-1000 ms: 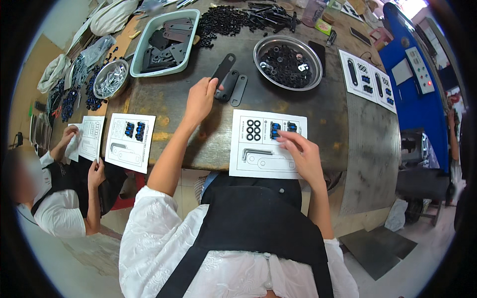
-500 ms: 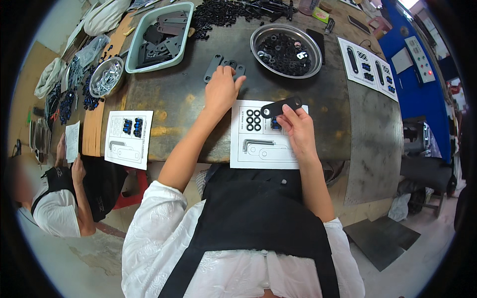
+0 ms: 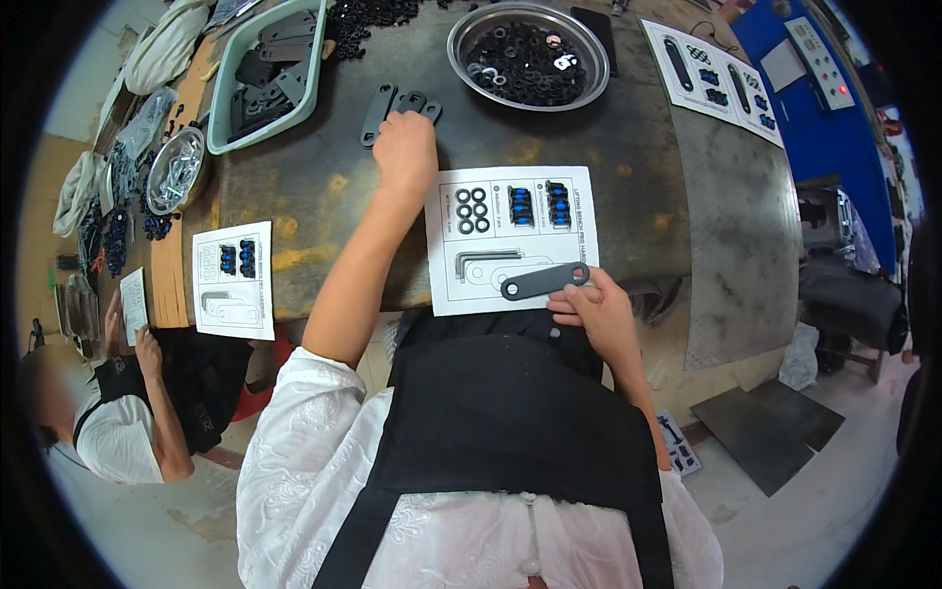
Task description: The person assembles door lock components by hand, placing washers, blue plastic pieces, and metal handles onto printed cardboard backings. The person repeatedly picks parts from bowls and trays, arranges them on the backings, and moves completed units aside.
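Note:
My right hand (image 3: 601,312) pinches a flat dark link plate (image 3: 546,283) with a hole near each end, between thumb and fingers. It hangs over the lower right corner of a white sheet (image 3: 444,294). On that sheet show black rings (image 3: 472,210), bolts with blue bands (image 3: 558,205), L-shaped hex keys (image 3: 487,257) and outlines of plates. Beyond the sheet, my left hand (image 3: 406,149) reaches to several grey link plates (image 3: 378,115), its fingers curled together at their near ends. The fingertips are hidden, so what they grip cannot be made out.
A steel bowl of black washers (image 3: 528,106) stands at the far middle; a pale green tub (image 3: 312,98) of dark plates is left of it. Metal parts fill a smaller bowl (image 3: 201,157). Similar sheets lie left (image 3: 208,314) and far right (image 3: 687,96). A person (image 3: 118,422) sits at left holding paper.
My right hand has brought the link plate down, off the bolts, to the sheet's lower edge. My left hand stays by the grey plates, its fingers drawn closer together. The whole view has shifted.

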Available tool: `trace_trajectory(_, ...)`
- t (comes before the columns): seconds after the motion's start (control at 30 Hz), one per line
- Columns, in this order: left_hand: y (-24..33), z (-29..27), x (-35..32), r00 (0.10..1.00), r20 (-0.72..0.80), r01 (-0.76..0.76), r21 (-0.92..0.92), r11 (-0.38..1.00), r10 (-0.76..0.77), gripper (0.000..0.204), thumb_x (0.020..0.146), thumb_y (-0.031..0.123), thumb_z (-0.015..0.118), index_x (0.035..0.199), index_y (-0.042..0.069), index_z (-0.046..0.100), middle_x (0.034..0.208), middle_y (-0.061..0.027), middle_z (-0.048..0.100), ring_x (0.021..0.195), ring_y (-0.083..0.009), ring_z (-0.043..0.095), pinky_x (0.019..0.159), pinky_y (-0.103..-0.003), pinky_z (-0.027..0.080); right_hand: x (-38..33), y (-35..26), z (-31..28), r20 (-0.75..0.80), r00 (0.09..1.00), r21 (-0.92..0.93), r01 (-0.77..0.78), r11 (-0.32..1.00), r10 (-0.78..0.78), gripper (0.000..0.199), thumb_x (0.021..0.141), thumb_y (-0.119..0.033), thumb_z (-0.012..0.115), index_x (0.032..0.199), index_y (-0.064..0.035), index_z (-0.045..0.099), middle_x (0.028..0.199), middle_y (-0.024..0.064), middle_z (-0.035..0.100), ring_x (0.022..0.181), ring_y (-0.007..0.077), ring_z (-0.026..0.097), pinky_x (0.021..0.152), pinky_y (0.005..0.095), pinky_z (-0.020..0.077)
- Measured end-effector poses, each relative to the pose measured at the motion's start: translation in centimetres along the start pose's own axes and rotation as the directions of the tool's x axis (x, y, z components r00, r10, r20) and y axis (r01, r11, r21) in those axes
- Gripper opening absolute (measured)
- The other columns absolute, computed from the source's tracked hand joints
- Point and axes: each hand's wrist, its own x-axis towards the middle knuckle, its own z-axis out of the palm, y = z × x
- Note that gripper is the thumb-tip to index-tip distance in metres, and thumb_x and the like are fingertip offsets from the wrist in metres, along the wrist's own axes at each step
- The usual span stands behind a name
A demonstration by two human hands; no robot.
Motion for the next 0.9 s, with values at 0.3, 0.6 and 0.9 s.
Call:
trace_trajectory(0.3, -1.4, -0.1, 0.3, 0.998, -0.056, -0.006, 0.059, 0.998, 0.009, 0.004, 0.083, 0.009, 0.066, 0.087, 0.006, 0.064, 0.091, -0.0097, 0.065, 0.085, -0.0250, 0.070, 0.064, -0.035, 0.057, -1.2, -2.2, -2.3, -0.093, 0.940, -0.368, 0.273, 0.889, -0.328, 0.032, 0.099, -0.008, 0.062, 0.130, -0.0015, 0.064, 0.088, 0.0112, 0.076, 0.080, 0.0131, 0.073, 0.074, 0.0262, 0.0560)
trace_trajectory(0.6, 2.4, -10.1, -6.3, 0.642, 0.631, 0.609, -0.765, 0.210, 0.435, 0.027, 0.101, 0.026, 0.066, 0.109, 0.002, 0.076, 0.079, 0.0036, 0.066, 0.065, -0.0037, 0.054, 0.064, -0.021, 0.044, 0.3, -3.3, -1.1, -0.029, 0.935, -0.170, 0.343, 0.924, -0.353, 0.028, 0.100, -0.008, 0.061, 0.127, -0.0003, 0.066, 0.097, 0.0115, 0.074, 0.084, 0.0138, 0.072, 0.072, 0.0262, 0.0572)
trace_trajectory(0.9, 6.9, -11.0, -9.1, 0.716, 0.398, 0.194, -0.903, 0.384, 0.573, 0.016, 0.096, 0.016, 0.070, 0.102, 0.002, 0.075, 0.077, -0.0034, 0.069, 0.068, -0.0076, 0.063, 0.064, -0.030, 0.052, 1.9, -3.2, -2.1, 0.184, 0.935, 0.079, 0.293, 0.953, -0.303, 0.033, 0.096, -0.003, 0.068, 0.128, 0.0019, 0.062, 0.110, 0.0094, 0.069, 0.098, 0.0127, 0.068, 0.084, 0.0259, 0.0566)
